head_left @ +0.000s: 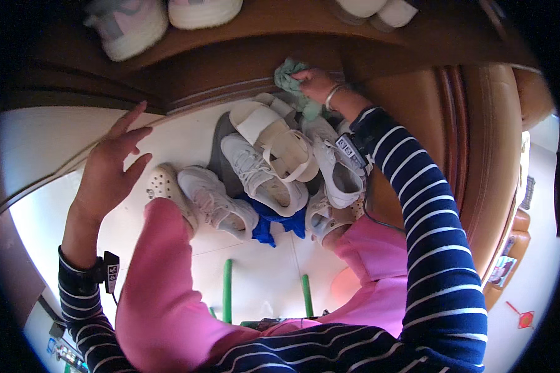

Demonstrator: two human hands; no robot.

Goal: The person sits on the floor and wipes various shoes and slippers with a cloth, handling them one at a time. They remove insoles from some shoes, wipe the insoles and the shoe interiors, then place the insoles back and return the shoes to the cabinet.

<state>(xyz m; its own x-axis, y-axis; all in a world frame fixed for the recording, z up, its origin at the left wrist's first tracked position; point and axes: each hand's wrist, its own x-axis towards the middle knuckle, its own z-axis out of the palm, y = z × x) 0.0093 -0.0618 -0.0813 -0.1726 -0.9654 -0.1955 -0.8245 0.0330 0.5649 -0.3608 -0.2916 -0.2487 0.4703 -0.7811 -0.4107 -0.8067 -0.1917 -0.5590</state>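
My right hand grips a crumpled pale green cloth against the lower part of a dark brown wooden cabinet. The cloth's loose end hangs over the shoes below it. To the left, my left hand hovers with fingers apart and holds nothing. Between my legs lies a heap of footwear on the floor: a cream sandal, a white lace-up sneaker, another white shoe and a pale sneaker. A bright blue cloth shows partly beneath the heap.
More shoes stand on the cabinet's upper ledge. A brown leather sofa borders my right side. I wear clogs. Green stool legs rise below me. A pale panel stands at the left.
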